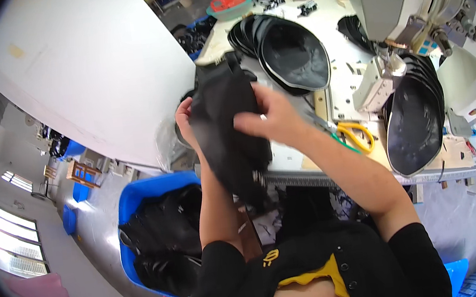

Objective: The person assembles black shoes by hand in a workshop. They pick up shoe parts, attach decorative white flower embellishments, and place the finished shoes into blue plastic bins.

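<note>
Both my hands hold a soft bundle of black shoe uppers (228, 127), hanging down in front of the table edge. My left hand (185, 119) grips its left side, with part of the fingers hidden behind it. From the right, my right hand (268, 114) closes on the bundle, thumb lying across its face. Just beyond it on the table lies a nested stack of black uppers (295, 54) with pale rims. Another nested stack (415, 128) rests at the right beside the sewing machine (385, 76).
Yellow-handled scissors (360, 136) lie near the table's front edge. A blue bin (129, 199) of black pieces stands on the floor at lower left. A white panel (94, 71) rises at the left. At the back sits a green basin (228, 12) with a red bag.
</note>
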`<state>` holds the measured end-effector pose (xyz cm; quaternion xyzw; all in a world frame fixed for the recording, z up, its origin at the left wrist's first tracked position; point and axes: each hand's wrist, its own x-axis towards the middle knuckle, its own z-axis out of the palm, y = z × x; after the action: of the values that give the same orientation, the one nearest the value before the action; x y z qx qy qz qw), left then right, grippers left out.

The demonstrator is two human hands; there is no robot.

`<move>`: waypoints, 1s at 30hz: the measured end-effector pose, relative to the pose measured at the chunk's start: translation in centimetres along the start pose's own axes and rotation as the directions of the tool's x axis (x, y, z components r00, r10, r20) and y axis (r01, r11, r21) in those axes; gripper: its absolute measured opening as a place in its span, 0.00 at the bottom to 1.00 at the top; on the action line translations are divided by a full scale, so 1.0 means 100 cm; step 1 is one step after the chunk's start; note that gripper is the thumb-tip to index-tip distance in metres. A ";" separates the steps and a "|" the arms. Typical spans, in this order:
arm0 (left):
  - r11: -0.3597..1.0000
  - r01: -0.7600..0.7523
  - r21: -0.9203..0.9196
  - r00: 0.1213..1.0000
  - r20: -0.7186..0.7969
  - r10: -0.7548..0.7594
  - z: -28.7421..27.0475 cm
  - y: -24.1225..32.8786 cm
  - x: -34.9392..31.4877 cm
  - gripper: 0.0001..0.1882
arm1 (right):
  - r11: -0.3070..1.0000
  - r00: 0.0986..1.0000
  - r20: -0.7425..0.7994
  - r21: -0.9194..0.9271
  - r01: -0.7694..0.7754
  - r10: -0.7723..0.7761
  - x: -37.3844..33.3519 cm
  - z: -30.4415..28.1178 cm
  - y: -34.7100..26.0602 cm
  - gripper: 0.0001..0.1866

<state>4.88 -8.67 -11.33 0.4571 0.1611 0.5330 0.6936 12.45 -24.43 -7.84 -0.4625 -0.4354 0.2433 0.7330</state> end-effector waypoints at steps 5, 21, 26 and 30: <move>0.888 0.455 -0.068 0.890 0.003 -0.455 -0.023 -0.033 -0.038 0.28 | 0.946 0.977 -0.173 0.316 -0.069 0.129 0.012 -0.010 0.021 0.14; 0.613 0.382 -0.692 0.905 0.415 -0.095 -0.009 0.007 -0.115 0.40 | 0.592 0.811 0.176 -0.599 0.538 -0.559 -0.052 0.049 -0.020 0.35; 0.769 0.356 -0.531 0.832 0.555 -0.001 -0.026 0.020 -0.121 0.44 | 0.514 0.773 0.214 -0.637 0.575 -0.598 -0.072 0.051 -0.023 0.29; 0.801 0.342 -0.492 0.778 0.626 0.052 -0.021 0.036 -0.123 0.47 | 0.673 0.834 0.115 -0.536 0.510 -0.540 -0.089 0.051 -0.023 0.25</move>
<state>-3.43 -18.59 -12.75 0.3555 -0.2056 0.3209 0.8535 3.52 -29.84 -8.46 -0.5130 -0.5808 -0.1245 0.6197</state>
